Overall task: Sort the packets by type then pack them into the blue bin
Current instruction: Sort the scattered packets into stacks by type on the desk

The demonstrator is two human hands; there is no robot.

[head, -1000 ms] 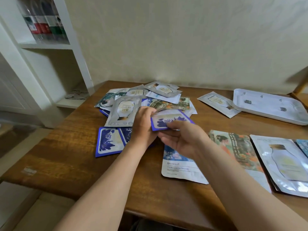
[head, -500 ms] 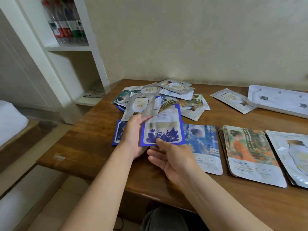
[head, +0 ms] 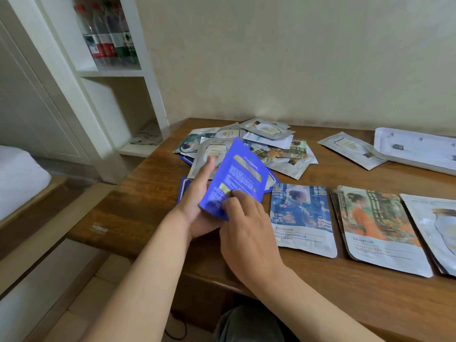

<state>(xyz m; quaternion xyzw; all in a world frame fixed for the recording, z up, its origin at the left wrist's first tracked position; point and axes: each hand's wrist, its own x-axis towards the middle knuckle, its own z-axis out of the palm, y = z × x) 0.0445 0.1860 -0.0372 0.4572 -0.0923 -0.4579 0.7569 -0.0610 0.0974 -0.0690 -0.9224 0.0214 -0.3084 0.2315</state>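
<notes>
Head view: the blue packet point(head: 237, 178) is held tilted above the table point(head: 138, 193), in front of the pile point(head: 271, 146). The left hand point(head: 197, 201) lies under it, fingers straight. The right hand point(head: 246, 230) pinches its lower corner, fingers curled.

A blue packet point(head: 237, 176) is held tilted, its printed back facing up.
It lies across the flat left hand point(head: 197, 201) while the right hand point(head: 246, 228) pinches its lower edge. On the counter point(head: 138, 201), a blue-portrait packet point(head: 302, 218), an orange-portrait stack point(head: 375, 228) and a silver packet point(head: 434, 228) lie side by side. A mixed pile point(head: 271, 149) sits behind them.
</notes>
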